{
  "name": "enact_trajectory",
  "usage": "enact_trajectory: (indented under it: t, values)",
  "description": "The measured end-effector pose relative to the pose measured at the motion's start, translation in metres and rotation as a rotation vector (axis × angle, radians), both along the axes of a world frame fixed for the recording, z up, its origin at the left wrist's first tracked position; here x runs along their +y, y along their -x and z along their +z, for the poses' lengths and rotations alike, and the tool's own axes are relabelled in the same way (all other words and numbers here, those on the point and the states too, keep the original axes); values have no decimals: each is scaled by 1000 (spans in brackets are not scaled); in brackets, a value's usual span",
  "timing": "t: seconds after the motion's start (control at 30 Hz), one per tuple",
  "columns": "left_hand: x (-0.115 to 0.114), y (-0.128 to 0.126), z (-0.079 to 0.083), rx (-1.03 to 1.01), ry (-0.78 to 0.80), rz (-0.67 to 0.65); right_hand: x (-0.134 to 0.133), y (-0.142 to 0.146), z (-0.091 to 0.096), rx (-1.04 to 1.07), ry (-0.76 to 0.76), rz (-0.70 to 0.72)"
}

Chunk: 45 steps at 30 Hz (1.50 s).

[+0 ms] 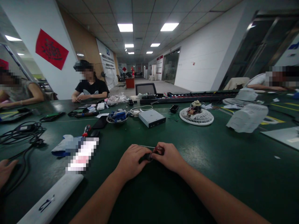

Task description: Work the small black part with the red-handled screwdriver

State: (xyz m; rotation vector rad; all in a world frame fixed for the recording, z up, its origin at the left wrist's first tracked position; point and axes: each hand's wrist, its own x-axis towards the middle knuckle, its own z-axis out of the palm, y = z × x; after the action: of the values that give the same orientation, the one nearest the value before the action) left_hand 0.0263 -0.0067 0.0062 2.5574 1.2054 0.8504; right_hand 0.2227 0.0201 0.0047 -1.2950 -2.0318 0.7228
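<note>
My left hand is closed around a small dark round part, whose kind I cannot make out. In my right hand is a screwdriver with a dark red handle, its thin shaft pointing left above the fingers of my left hand. The right thumb and fingertip also touch the edge of the dark part. Both hands are close together over the green table. Beyond them lies a grey metal optical drive.
A white fan grille with a motor and a translucent plastic housing lie right. Left are a glove, a red-handled screwdriver, a long white bar, black cables and another person's hand. Several people sit around the table.
</note>
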Motion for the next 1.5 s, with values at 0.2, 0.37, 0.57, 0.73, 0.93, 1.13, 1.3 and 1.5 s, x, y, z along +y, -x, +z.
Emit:
enact_trajectory:
  t: [0.2,0.37,0.57,0.73,0.93,1.13,1.3,1.5]
  values:
    - [4,2,-5,-40,-51,189,-1,-5,5,66,-142,55]
    - [12,11,-13,-134,-59,411,9,-12,4,49,-98,-66]
    - [18,17,-18,-220,-3,506,10,-11,4,128,-107,-47]
    - [15,13,-15,-211,16,430,4,-6,5,93,-153,24]
    - [13,11,-12,-151,-13,378,5,-8,5,46,-133,31]
    - [10,10,-10,-127,-10,353,5,-8,4,144,-1,24]
    - [11,10,-9,-134,-14,375,3,-6,5,97,-35,-59]
    - [10,10,-7,-137,-13,379,-1,-9,11,40,-79,-48]
